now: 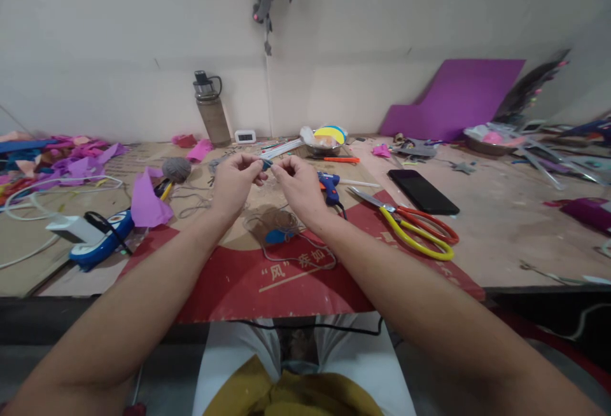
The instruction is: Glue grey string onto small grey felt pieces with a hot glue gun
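Note:
Over the middle of the table, my left hand (pixel 238 180) pinches a small dark-blue piece (pixel 266 164), perhaps felt, between thumb and fingers. My right hand (pixel 301 188) meets it from the other side, its thumb and forefinger pinched at the piece's right end. What exactly the piece is, I cannot make out. Beneath the hands, loose grey yarn (pixel 260 244) lies in loops over a red and brown cardboard sheet (pixel 229 289). A flat blue cutout (pixel 279 236) rests among the loops. Beside my right hand is a blue glue gun (pixel 329 187), partly hidden by it.
Yellow-and-red-handled scissors (pixel 415 228) and a black phone (pixel 422 191) lie to the right. On the left are a blue power strip (pixel 107 238), a yarn ball (pixel 176 169) and felt scraps (pixel 62 161). A bottle (pixel 212 114) and a bowl (pixel 324 145) stand along the wall.

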`<state>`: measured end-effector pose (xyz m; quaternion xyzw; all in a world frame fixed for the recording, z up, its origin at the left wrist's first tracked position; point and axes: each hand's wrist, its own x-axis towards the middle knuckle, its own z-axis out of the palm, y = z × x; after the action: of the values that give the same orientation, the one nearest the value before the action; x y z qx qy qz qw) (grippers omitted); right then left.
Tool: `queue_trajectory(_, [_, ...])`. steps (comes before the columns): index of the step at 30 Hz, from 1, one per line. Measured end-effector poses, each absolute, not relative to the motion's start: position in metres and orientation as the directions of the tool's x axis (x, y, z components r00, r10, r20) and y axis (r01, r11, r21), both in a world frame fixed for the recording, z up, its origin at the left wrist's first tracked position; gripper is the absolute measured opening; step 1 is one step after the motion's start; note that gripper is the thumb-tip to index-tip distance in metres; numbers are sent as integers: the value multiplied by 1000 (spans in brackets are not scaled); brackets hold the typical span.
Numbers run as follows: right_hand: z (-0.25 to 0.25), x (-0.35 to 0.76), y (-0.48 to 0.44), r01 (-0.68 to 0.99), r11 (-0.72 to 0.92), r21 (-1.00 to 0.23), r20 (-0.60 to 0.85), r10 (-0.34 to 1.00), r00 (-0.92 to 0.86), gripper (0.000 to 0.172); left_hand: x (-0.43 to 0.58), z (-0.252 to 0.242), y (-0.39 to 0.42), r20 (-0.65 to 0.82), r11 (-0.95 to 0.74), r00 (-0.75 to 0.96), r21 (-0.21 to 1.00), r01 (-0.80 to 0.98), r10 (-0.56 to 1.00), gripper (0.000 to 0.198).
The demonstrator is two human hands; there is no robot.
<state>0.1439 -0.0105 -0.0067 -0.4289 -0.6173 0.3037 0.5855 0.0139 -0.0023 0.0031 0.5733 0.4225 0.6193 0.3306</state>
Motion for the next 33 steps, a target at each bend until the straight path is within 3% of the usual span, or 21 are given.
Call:
queue_trajectory(7, [-7, 144, -9, 220, 450, -865, 475, 877, 75, 17, 18, 5, -5, 343, -356, -124, 929, -104, 931, 6])
queue_trajectory(20, [-10, 147, -3, 211, 460, -862, 485, 870, 84, 10, 21, 10, -13, 239, -239, -25, 947, -215, 971, 6])
queue_trajectory(28, [-8, 151, -2, 136, 450, -883, 460, 886, 50, 13, 20, 13, -12, 167, -153, 27, 950, -272, 986, 8])
queue_trajectory(33, [-5, 155, -4, 149, 405, -902, 418, 906, 64, 12, 12, 15, -8, 124, -94, 140, 975, -200, 982, 12])
